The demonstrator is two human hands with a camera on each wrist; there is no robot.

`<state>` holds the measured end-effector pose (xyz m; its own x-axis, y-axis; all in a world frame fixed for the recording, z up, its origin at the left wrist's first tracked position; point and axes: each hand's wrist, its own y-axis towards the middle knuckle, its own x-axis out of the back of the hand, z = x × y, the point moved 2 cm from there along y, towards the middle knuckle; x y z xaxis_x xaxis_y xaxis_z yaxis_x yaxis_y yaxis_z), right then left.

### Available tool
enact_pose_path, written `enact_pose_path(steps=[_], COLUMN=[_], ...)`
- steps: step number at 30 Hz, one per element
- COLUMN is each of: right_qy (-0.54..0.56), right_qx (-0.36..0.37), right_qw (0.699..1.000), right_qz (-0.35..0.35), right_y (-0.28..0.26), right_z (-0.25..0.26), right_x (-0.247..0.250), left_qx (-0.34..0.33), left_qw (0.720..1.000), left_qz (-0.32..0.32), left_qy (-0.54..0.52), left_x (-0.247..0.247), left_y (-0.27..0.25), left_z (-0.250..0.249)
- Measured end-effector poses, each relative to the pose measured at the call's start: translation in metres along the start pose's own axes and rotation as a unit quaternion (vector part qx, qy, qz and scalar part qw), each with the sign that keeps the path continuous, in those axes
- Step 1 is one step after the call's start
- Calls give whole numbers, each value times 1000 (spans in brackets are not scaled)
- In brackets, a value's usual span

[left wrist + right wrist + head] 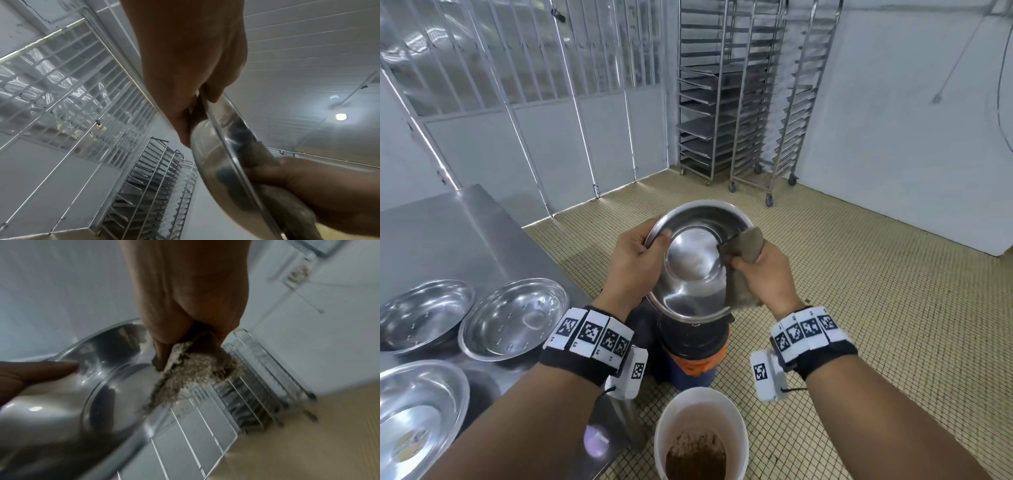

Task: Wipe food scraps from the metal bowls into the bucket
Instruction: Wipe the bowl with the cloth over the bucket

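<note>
Left hand [635, 262] grips the metal bowl [693, 263] at nine o'clock, tilting it toward the bucket [702, 435]; right hand [767, 277] fingers clench the rag [746, 245] at three o'clock.

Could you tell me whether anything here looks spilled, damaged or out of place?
Nothing stands out. The left hand holds the tilted metal bowl above the bucket, the right hand grips the cloth at its rim, and no scraps show on the tiled floor.

We see tray racks [739, 102] far against the wall, a barred partition [517, 68] far left.
</note>
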<state>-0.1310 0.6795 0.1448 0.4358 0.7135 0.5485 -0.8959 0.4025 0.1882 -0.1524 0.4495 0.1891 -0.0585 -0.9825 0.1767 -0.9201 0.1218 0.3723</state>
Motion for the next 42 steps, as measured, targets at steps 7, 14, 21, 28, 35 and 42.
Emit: enact_pose_path(steps=[7, 14, 21, 28, 35, 42], right_qy=[-176, -98, 48, -75, -178, 114], right_qx=[226, 136, 5, 46, 146, -37], right_qw=[955, 986, 997, 996, 973, 992], right_qz=[71, -21, -60, -14, 1, -25], right_y=[27, 19, -3, 11, 28, 0], right_z=[71, 53, 7, 14, 51, 6], right_x=[32, 21, -5, 7, 24, -11], left_qx=[27, 19, 8, 3, 14, 18], left_qw=[998, 999, 997, 999, 1000, 989], left_qz=[43, -6, -58, -5, 13, -117], left_qy=[29, -35, -45, 48, 8, -88], left_x=[-10, -5, -4, -1, -7, -4], left_y=[1, 3, -5, 2, 2, 1], left_z=[-6, 0, 7, -4, 1, 6])
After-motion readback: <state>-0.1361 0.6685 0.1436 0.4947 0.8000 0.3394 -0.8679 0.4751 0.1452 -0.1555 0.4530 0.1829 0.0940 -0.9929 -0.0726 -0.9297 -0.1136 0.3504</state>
